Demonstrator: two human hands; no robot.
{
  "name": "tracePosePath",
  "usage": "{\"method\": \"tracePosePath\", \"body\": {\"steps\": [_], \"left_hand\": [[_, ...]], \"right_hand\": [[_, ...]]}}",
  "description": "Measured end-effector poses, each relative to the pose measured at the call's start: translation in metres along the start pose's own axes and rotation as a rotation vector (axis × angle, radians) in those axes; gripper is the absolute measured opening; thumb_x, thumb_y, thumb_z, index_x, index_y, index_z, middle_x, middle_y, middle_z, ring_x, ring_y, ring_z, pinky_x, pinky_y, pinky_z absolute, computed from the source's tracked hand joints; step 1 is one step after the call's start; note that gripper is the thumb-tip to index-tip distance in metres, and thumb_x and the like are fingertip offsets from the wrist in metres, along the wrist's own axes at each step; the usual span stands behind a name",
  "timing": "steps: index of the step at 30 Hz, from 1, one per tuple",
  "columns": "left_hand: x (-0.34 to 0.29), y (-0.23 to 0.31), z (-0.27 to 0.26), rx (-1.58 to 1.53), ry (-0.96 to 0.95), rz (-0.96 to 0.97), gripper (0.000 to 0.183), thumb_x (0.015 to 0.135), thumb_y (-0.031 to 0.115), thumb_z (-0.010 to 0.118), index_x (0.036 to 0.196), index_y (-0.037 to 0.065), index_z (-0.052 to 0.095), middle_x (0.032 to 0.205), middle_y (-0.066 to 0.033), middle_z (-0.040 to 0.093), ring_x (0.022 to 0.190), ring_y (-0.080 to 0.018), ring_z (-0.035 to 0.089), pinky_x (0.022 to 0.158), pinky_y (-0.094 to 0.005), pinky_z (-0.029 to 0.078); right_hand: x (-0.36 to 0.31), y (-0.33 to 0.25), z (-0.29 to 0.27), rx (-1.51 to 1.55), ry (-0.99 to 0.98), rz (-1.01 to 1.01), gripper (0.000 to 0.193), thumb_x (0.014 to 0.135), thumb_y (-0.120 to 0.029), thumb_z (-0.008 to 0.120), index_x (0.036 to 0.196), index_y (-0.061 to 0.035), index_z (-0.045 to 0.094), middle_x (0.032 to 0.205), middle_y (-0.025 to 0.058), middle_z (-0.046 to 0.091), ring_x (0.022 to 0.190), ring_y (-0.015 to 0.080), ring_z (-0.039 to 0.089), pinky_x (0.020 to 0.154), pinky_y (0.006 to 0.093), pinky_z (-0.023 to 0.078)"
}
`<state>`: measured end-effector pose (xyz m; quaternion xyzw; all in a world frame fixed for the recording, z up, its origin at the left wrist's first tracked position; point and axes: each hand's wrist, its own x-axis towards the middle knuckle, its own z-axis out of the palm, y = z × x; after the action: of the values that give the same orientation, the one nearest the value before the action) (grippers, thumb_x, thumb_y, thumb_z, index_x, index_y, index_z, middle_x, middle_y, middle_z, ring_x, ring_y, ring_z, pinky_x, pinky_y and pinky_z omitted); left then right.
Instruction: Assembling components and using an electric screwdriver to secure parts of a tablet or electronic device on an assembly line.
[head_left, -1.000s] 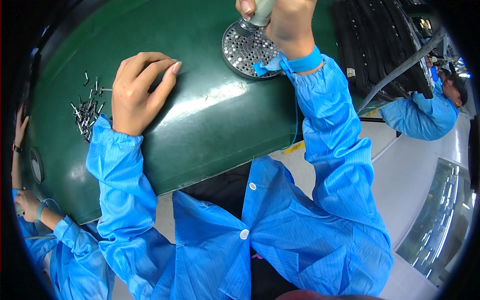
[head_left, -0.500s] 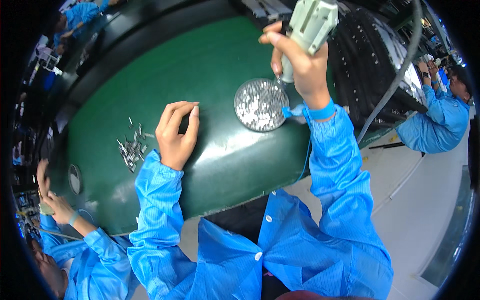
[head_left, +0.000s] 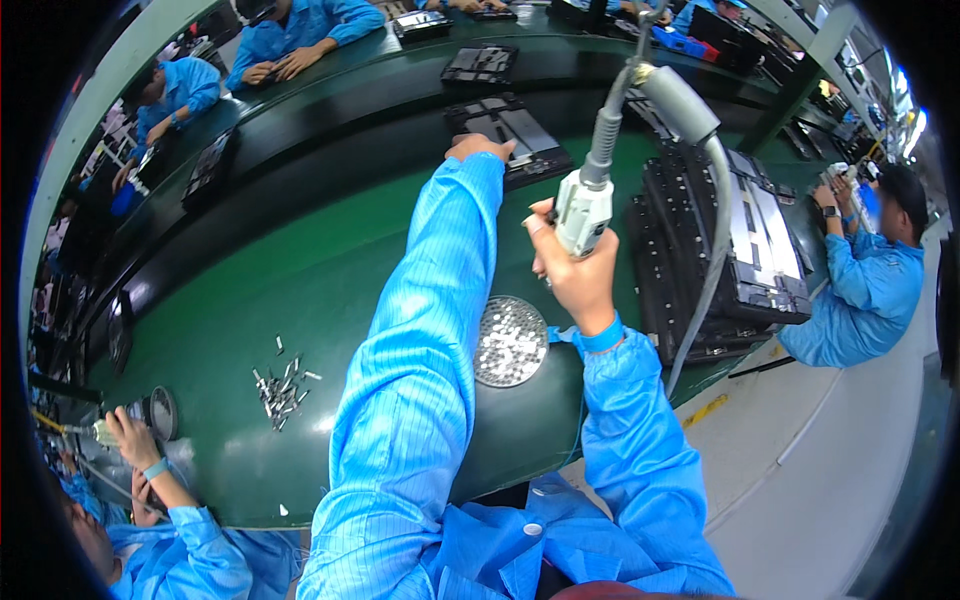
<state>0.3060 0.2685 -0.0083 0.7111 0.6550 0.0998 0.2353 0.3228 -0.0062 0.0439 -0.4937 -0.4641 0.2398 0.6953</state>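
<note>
Gripping a pale electric screwdriver (head_left: 584,212), the right hand (head_left: 580,272) is wrapped tight beyond and right of the round tray (head_left: 511,384); beyond the tray, the left hand (head_left: 478,147) touches a black-and-silver panel (head_left: 520,128), grip unclear; no driving shows there yet; the panel stack (head_left: 752,232) rightward may be finished.

Blue sleeves (head_left: 410,330) carry fine stripes. The power tool (head_left: 583,212) is pale grey-green, the tabletop (head_left: 240,340) deep green — the round dish (head_left: 513,384) grey, speckled silvery white.

Green tabletop (head_left: 230,300), scattered metal pieces (head_left: 283,393) (small), round dish (head_left: 518,384), stacked panels (head_left: 682,250)
</note>
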Motion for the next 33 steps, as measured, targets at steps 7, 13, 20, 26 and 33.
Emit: {"method": "tracePosePath", "body": {"steps": [7,13,20,26,33], "left_hand": [[0.085,-0.037,-0.005,-0.582,-0.153,-0.125,0.071,0.080,0.032,0.090,0.131,-0.010,0.064,0.138,-0.0233,0.063,0.129,-0.0322,0.060,0.108,-0.0403,0.046],[0.018,-0.072,-0.037,-1.027,0.469,0.187,0.056,0.081,0.007,0.083,0.126,-0.008,0.055,0.127,-0.0170,0.066,0.111,-0.0281,0.066,0.095,-0.0410,0.054],[-0.211,-0.229,-0.151,-1.096,0.301,0.402,0.067,0.099,0.010,0.065,0.158,0.001,0.033,0.143,-0.0186,0.057,0.123,-0.0251,0.062,0.104,-0.0364,0.051],[-0.431,-0.297,-0.091,-1.258,0.296,-0.009,0.073,0.100,0.003,0.060,0.163,0.003,0.025,0.156,-0.0180,0.045,0.136,-0.0238,0.053,0.111,-0.0356,0.045],[-0.491,-0.270,-0.047,-1.088,0.174,0.099,0.072,0.099,0.010,0.066,0.160,-0.004,0.029,0.158,-0.0203,0.042,0.146,-0.0261,0.039,0.120,-0.0352,0.030]], "right_hand": [[-0.003,-0.010,0.020,0.065,-0.028,0.012,0.016,0.089,-0.004,0.074,0.103,0.0015,0.070,0.077,0.0033,0.069,0.059,0.0075,0.062,0.052,0.0249,0.049],[-0.007,-0.013,0.027,0.137,-0.067,0.024,0.013,0.093,-0.006,0.072,0.104,-0.0008,0.069,0.077,0.0006,0.066,0.058,0.0058,0.059,0.049,0.0243,0.049],[-0.002,-0.007,0.022,0.096,-0.093,-0.029,0.017,0.089,-0.008,0.075,0.101,0.0029,0.070,0.078,0.0060,0.069,0.053,0.0095,0.061,0.046,0.0253,0.049],[-0.006,0.003,0.030,0.038,-0.131,-0.082,0.015,0.092,-0.007,0.070,0.101,0.0036,0.075,0.065,0.0060,0.065,0.052,0.0114,0.059,0.049,0.0259,0.045],[-0.011,-0.010,0.037,0.066,-0.156,-0.134,0.016,0.091,-0.007,0.070,0.103,0.0033,0.075,0.068,0.0061,0.067,0.054,0.0109,0.059,0.050,0.0263,0.045]]}}
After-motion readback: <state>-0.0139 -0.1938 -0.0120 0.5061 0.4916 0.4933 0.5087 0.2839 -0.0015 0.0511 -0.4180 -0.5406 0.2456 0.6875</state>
